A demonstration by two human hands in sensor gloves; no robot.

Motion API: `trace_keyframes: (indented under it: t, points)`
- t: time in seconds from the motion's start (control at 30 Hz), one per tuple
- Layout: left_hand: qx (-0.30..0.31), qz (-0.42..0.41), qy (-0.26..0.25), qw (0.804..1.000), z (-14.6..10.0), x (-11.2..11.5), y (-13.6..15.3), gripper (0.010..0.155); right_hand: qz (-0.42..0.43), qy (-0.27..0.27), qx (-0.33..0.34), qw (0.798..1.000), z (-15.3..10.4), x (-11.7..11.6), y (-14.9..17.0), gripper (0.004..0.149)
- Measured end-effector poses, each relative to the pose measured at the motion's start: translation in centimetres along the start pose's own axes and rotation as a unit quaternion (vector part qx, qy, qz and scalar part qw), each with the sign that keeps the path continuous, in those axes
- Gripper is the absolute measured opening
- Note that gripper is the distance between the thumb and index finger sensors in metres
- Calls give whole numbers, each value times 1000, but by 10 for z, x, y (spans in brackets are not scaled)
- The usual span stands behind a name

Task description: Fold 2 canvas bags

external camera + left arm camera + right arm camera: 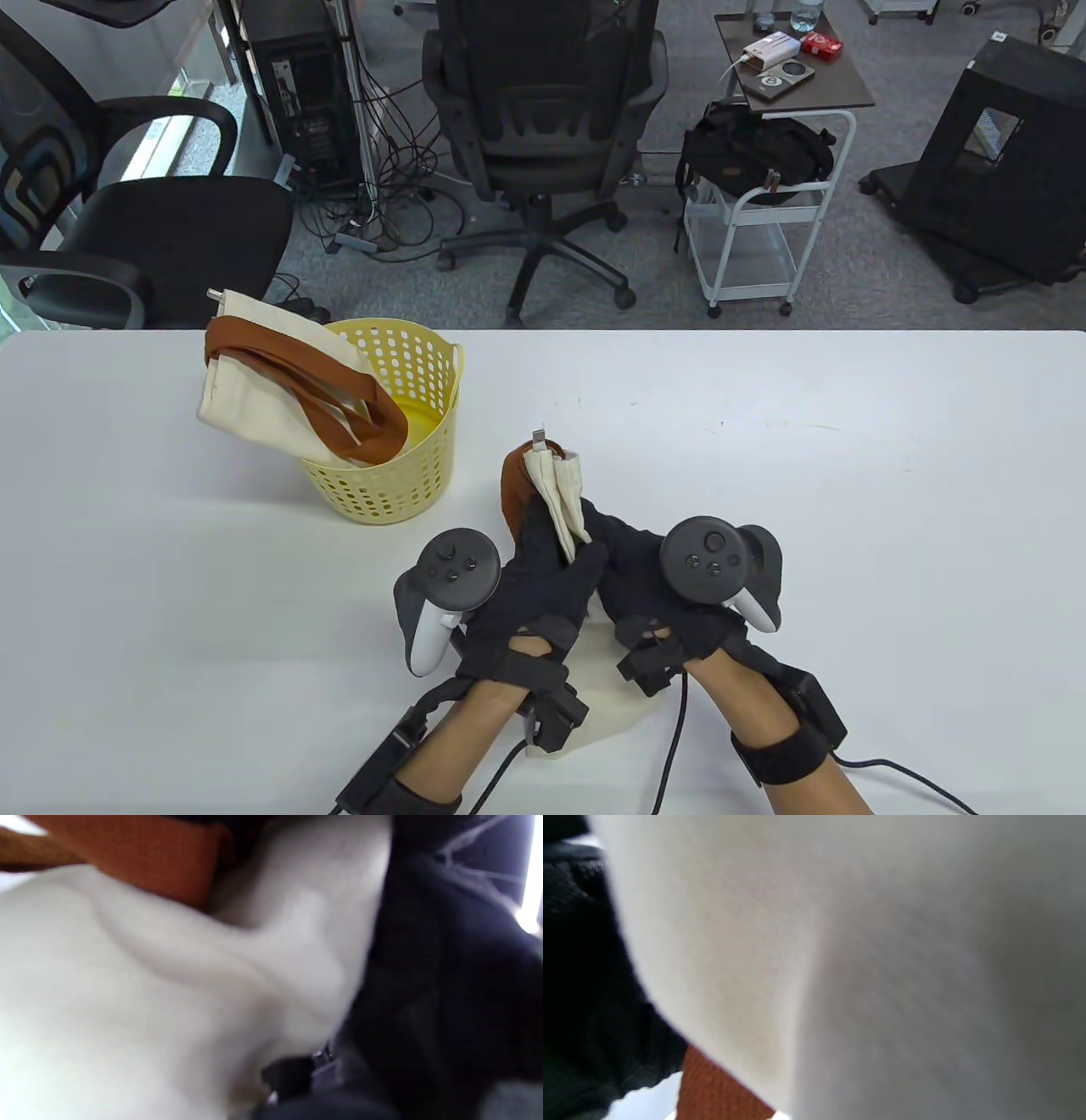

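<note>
- Gripping the cream canvas bag with rust-brown straps, the left hand in its black sensor glove closes its fingers around the bunched cloth near the table's front middle.
- The right hand, gloved in black too, presses against the same bundle from the other side and holds it (its fingers are mostly hidden behind the cloth).
- Both wrist views are filled with blurred cream fabric and a strip of brown strap.
- Up and to the left, a second cream canvas bag with brown handles lies folded, draped over the rim of a yellow perforated plastic basket on the white table.
</note>
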State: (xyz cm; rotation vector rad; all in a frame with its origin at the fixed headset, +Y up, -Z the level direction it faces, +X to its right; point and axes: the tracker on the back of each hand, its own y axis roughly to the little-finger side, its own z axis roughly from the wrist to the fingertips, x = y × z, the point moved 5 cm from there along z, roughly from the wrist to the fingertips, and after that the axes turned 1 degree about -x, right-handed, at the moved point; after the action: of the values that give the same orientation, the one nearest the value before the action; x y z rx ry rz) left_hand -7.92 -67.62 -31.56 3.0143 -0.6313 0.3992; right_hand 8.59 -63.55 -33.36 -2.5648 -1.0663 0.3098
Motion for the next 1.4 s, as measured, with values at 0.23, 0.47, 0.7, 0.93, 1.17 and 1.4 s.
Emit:
trace_keyframes:
  t: [0.23, 0.47, 0.7, 0.93, 1.17, 1.4]
  points:
    - [-3, -56, -19, 998, 9, -21, 11, 59, 102, -5, -44, 994, 4, 12, 28, 49]
    - [-37, -74, -9, 997, 17, -51, 30, 54, 129, -16, -135, 982, 3, 37, 83, 49]
    - [-90, -36, -3, 995, 27, -68, 61, 50, 109, -6, -215, 970, -7, 56, 140, 48]
    - [-143, 42, -37, 988, 30, -83, 88, 45, 5, 26, -284, 958, -17, 62, 180, 47]
    - [-185, 118, -46, 974, 35, -88, 109, 44, -53, 12, -325, 944, -23, 52, 203, 47]
    - [-212, 202, -66, 954, 40, -90, 123, 45, -219, -18, -321, 921, -18, 33, 198, 47]
